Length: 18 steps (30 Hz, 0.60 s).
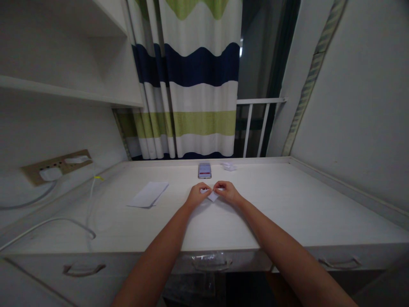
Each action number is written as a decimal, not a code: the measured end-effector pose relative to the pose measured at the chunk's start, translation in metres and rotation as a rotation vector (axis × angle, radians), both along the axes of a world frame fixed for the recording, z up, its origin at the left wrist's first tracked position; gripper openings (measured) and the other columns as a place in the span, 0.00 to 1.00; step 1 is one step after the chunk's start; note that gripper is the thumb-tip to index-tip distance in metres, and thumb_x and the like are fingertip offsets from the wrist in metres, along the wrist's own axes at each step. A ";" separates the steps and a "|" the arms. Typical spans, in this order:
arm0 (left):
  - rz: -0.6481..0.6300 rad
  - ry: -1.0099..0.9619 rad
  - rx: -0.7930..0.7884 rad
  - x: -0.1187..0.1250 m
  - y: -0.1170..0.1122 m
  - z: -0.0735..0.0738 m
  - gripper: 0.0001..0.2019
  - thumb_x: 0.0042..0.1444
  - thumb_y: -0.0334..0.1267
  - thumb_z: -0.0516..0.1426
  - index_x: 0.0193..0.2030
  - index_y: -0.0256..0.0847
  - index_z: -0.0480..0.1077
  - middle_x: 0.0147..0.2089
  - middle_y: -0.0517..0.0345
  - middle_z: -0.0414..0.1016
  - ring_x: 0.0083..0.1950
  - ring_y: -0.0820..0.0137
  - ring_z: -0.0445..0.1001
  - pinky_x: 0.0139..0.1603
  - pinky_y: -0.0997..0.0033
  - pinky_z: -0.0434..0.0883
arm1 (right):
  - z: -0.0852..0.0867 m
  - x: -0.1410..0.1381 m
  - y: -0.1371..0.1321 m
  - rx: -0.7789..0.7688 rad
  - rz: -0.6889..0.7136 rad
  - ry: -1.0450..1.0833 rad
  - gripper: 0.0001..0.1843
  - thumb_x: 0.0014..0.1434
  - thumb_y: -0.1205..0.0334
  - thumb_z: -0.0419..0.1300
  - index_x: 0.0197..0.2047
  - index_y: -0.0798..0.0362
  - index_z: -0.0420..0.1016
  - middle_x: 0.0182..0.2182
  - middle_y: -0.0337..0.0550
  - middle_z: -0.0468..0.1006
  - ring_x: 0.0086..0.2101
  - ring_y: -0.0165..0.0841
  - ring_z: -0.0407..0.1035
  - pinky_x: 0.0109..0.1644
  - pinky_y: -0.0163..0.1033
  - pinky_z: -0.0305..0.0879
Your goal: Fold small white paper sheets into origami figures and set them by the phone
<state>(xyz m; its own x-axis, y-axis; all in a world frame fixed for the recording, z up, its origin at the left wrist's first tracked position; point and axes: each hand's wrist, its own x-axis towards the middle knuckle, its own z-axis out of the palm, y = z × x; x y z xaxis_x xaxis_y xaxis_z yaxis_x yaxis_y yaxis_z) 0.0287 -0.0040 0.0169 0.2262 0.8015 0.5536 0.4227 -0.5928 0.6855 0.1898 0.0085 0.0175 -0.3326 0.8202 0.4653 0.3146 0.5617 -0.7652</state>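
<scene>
Both my hands rest on the white desk near its middle, fingers curled together over a small folded white paper. My left hand pinches the paper's left side. My right hand pinches its right side. The paper lies flat on the desk between my fingertips, mostly covered by them. Just beyond my hands lies a phone with a lit screen.
A white sheet of paper lies to the left. A small crumpled white paper sits right of the phone. A wall socket strip with a white cable is at the left. A striped curtain hangs behind. Drawers run under the desk.
</scene>
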 end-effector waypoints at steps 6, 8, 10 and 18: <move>0.014 -0.061 -0.022 -0.001 0.003 0.000 0.06 0.44 0.36 0.56 0.23 0.37 0.71 0.26 0.57 0.71 0.32 0.71 0.68 0.37 0.72 0.64 | -0.001 0.001 0.004 0.005 -0.034 0.042 0.08 0.43 0.59 0.57 0.23 0.56 0.71 0.21 0.39 0.72 0.24 0.28 0.63 0.30 0.34 0.57; 0.039 -0.078 -0.017 -0.002 0.002 0.001 0.05 0.44 0.35 0.56 0.22 0.37 0.70 0.26 0.57 0.70 0.32 0.72 0.68 0.37 0.72 0.64 | -0.002 0.002 0.006 -0.009 -0.051 0.066 0.09 0.43 0.58 0.57 0.24 0.56 0.72 0.22 0.39 0.72 0.23 0.27 0.62 0.28 0.33 0.56; 0.067 -0.098 -0.010 -0.003 0.002 0.003 0.05 0.44 0.35 0.56 0.22 0.37 0.70 0.26 0.58 0.70 0.32 0.72 0.68 0.37 0.72 0.63 | -0.003 0.004 0.008 -0.038 -0.068 0.091 0.11 0.43 0.56 0.58 0.25 0.56 0.73 0.21 0.39 0.72 0.21 0.26 0.60 0.25 0.32 0.55; 0.091 -0.077 0.010 -0.002 0.001 0.002 0.04 0.42 0.33 0.56 0.21 0.37 0.69 0.25 0.59 0.68 0.31 0.73 0.67 0.35 0.74 0.63 | -0.001 0.003 0.006 -0.019 -0.083 0.060 0.10 0.43 0.56 0.57 0.24 0.56 0.72 0.20 0.39 0.71 0.20 0.25 0.58 0.25 0.32 0.54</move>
